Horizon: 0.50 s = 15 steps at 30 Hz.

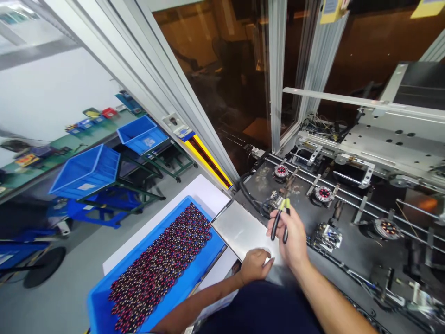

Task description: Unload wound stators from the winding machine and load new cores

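Note:
My right hand [291, 234] is closed around a pair of pliers [281, 220] with black and yellow-green handles, its jaws pointing away toward the machine bed. Just left of it, my left hand [256, 265] rests over the near end of a bare metal plate [239, 229]. The left fingers are curled, and what they hold, if anything, I cannot make out. Beyond the pliers, a round part with a red and black centre [281, 172] sits on the machine. Another such round part [322, 195] and one with an orange-dotted centre [386, 228] lie farther right.
A long blue bin [208, 260] on the left holds rows of small round dark parts [163, 264]. Metal rails [333, 183] and brackets cross the black machine bed. An aluminium frame post [187, 88] rises ahead. Blue crates [90, 171] stand on carts farther left.

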Each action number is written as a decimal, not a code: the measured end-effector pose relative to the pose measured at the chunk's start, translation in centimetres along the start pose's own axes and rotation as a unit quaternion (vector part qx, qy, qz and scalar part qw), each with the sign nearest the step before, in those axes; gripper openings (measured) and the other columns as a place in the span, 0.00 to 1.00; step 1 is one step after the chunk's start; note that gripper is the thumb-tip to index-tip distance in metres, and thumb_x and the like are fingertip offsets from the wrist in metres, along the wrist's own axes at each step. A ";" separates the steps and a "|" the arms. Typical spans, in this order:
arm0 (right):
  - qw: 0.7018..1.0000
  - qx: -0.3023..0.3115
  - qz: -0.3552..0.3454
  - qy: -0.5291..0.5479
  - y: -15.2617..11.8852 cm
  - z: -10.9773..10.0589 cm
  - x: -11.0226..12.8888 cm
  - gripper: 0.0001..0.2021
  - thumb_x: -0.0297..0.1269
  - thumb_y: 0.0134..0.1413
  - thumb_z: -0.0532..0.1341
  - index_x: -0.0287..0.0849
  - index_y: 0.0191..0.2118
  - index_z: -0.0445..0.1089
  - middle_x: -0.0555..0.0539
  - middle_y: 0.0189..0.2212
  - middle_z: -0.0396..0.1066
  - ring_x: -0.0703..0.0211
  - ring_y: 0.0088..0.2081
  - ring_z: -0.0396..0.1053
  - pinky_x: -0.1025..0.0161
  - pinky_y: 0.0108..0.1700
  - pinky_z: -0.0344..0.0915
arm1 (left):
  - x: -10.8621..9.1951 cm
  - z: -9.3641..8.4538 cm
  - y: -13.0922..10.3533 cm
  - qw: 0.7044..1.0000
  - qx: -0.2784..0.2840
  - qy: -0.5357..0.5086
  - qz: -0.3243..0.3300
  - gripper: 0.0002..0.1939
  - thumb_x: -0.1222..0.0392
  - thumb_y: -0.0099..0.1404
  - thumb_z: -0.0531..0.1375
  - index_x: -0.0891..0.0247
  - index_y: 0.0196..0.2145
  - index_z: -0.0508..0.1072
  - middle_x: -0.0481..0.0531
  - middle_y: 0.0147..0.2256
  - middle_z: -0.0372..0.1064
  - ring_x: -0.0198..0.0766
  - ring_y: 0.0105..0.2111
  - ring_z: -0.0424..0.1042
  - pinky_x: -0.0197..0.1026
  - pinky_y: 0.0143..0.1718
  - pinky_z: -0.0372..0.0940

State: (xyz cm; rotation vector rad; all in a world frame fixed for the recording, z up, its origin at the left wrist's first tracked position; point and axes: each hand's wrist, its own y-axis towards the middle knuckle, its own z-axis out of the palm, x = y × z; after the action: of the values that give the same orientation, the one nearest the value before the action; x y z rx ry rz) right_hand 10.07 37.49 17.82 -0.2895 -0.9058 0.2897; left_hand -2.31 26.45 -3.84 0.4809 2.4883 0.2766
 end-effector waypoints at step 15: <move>0.964 -0.238 -0.021 0.114 4.7 -4.4 -0.2 0.13 0.44 0.66 0.60 0.38 0.47 0.69 0.50 0.35 0.70 0.66 0.31 0.69 0.65 0.32 0.71 | 0.1 -0.5 -0.3 0.999 0.046 -0.024 -0.011 0.12 0.54 0.72 0.58 0.65 0.45 0.73 0.52 0.41 0.73 0.34 0.35 0.73 0.41 0.37 0.73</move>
State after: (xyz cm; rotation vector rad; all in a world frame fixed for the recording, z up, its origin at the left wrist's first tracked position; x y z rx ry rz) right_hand 12.94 41.19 13.42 -0.7316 -0.7434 -0.0068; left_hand -2.79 26.21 -3.57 0.4909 2.4661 0.1394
